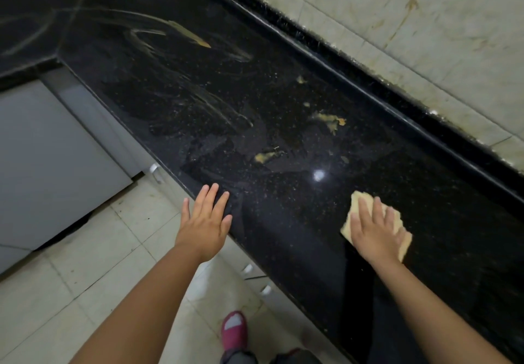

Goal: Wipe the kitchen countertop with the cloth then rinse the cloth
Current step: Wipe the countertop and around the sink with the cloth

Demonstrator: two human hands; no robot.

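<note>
**Flat-palm contact of cloth on a soiled countertop**

The right hand (374, 230) is lying flat, fingers spread and extended, pressing the yellow cloth (357, 202) against the black countertop (283, 199); nothing is being pinched, the palm alone is bearing down on the fabric. The cloth is showing past the fingertips and along both sides of the hand, crumpled, on the near part of the stone. The left hand (205, 221) is open and holding nothing, its fingers splayed and resting at the front edge of the countertop, well apart from the cloth.

Beyond the hands, yellowish food smears (329, 119) are lying on the stone, with a smaller blob (263, 156) between them and the front edge and a long streak (190, 34) farther off among pale curved wipe marks. A bright light reflection (318, 175) is glinting between the blob and the cloth. A raised black ledge (354, 85) is running along the back, meeting a stained tiled wall (411, 23). Below the counter edge, white cabinet handles (154, 168) are projecting over a tiled floor (85, 278), where a pink slipper (234, 329) is standing.
</note>
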